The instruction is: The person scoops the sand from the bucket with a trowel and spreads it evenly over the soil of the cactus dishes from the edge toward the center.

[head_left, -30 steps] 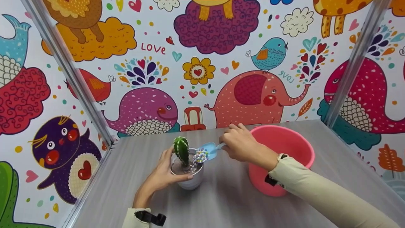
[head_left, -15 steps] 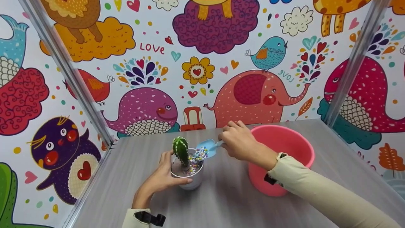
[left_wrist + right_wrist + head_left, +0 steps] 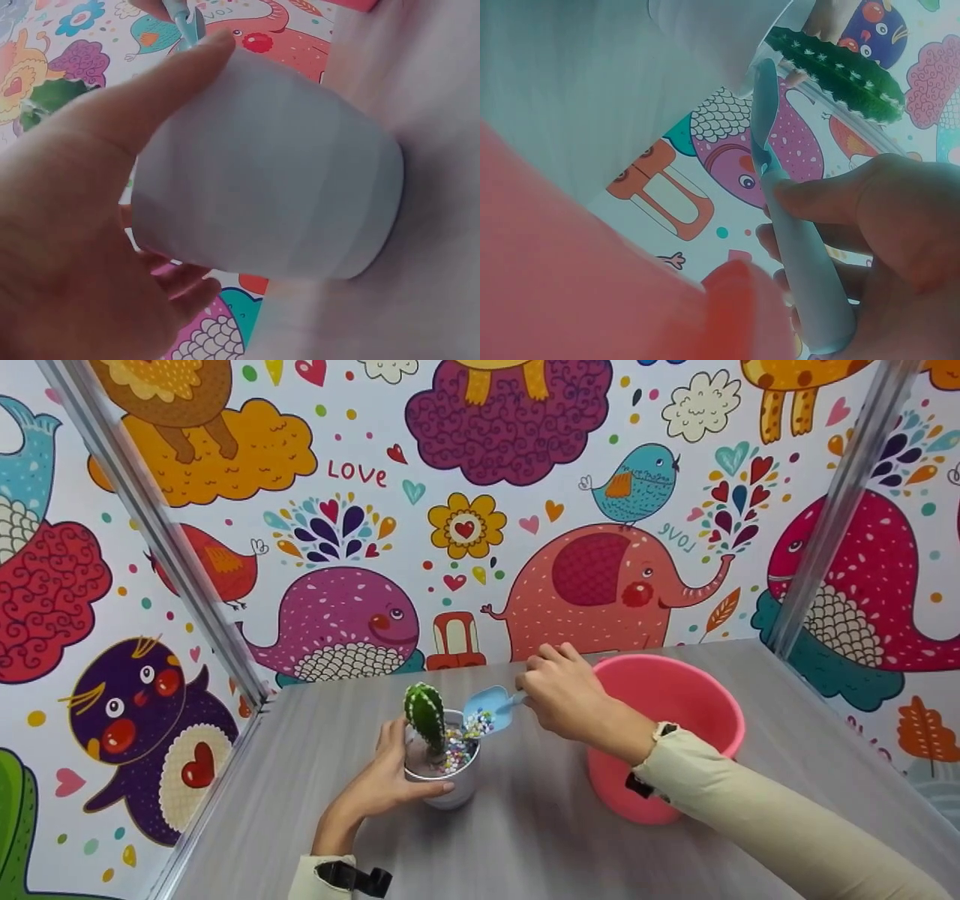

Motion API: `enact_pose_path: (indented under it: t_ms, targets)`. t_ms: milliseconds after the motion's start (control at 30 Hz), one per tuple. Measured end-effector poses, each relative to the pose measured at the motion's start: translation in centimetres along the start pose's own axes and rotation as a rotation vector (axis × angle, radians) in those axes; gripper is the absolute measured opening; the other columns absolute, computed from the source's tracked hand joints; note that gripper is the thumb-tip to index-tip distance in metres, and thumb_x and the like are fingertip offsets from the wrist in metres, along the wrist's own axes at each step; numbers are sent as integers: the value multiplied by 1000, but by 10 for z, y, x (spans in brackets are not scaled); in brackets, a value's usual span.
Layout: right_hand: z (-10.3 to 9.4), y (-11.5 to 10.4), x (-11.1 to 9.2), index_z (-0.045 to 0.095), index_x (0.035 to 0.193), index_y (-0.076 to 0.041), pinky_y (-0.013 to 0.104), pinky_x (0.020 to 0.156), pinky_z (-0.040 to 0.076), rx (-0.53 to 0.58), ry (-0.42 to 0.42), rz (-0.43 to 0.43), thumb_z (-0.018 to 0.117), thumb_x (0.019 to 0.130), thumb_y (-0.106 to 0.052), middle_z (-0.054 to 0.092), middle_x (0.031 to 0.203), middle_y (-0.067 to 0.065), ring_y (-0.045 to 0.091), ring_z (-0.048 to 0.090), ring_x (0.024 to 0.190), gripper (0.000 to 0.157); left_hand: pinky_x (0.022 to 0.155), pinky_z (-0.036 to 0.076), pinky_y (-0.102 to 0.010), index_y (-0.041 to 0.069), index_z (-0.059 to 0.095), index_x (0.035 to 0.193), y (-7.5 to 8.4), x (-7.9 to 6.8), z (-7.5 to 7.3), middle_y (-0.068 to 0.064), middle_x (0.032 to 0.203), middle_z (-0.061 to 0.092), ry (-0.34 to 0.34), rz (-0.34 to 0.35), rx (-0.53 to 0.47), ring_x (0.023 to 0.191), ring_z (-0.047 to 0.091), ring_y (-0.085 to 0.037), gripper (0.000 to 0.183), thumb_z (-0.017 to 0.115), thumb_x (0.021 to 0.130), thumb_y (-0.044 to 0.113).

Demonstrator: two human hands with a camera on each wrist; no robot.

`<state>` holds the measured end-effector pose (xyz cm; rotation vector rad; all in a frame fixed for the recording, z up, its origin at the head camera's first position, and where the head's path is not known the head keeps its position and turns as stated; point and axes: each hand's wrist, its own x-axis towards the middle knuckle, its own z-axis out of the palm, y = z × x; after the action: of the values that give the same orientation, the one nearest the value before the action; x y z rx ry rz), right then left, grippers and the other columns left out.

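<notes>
Wall print behind reads "LOVE" (image 3: 358,474); my left hand (image 3: 382,780) wraps its fingers around the white pot (image 3: 450,787) on the grey worktop (image 3: 525,840), green ribbed cactus (image 3: 424,714) upright inside among coloured beads (image 3: 459,748), while my right hand (image 3: 559,697) pinches the tilted blue scoop (image 3: 487,708) beside the pink bucket (image 3: 705,712).

Pink bucket (image 3: 675,712) on grey table (image 3: 525,847); cartoon-animal walls (image 3: 600,577).

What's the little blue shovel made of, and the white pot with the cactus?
The blue shovel looks like smooth plastic: one even pale colour and a soft sheen in the right wrist view. The white pot has a matte, seamless wall; it may be ceramic or plastic, and the pictures cannot settle which.
</notes>
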<state>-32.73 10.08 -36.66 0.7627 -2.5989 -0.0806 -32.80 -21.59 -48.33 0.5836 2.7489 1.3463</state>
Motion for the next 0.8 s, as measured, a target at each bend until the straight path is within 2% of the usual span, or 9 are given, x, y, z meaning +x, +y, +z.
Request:
enact_pose_path:
  t_ms: [167,400,500,667,800]
  targets:
    - [2,-1,0,86,108,-15,40,82,48,-8,19,3,93,86,-23,80,104,7,26,63,100,24,131,16,-73,8,9,172,1,0,-1,-27,178,15,-16,5,-37,166,14,-49,137,97,75,46]
    - [5,-3,0,86,106,-15,40,81,47,-32,75,0,93,85,-22,80,102,7,26,61,96,23,129,28,-69,15,15,172,2,2,3,-21,166,25,31,-12,19,162,26,-48,138,100,70,54]
    - [6,-3,0,86,105,-16,40,80,47,-59,101,-5,93,84,-22,79,99,6,26,60,96,23,130,25,-70,14,15,172,1,2,1,-22,169,25,32,0,-1,163,24,-47,138,100,70,50]
    - [8,-4,-1,85,105,-17,40,81,47,-85,107,-12,93,83,-21,78,99,6,26,60,98,24,131,16,-74,13,11,173,2,0,-2,-25,179,14,2,-4,-59,166,14,-49,138,99,72,45]
    - [7,-5,0,86,106,-16,40,82,47,-86,105,-11,95,82,-22,78,101,6,25,60,99,27,129,23,-73,16,14,172,5,0,1,-25,174,18,13,-36,-47,163,21,-51,137,100,71,49]
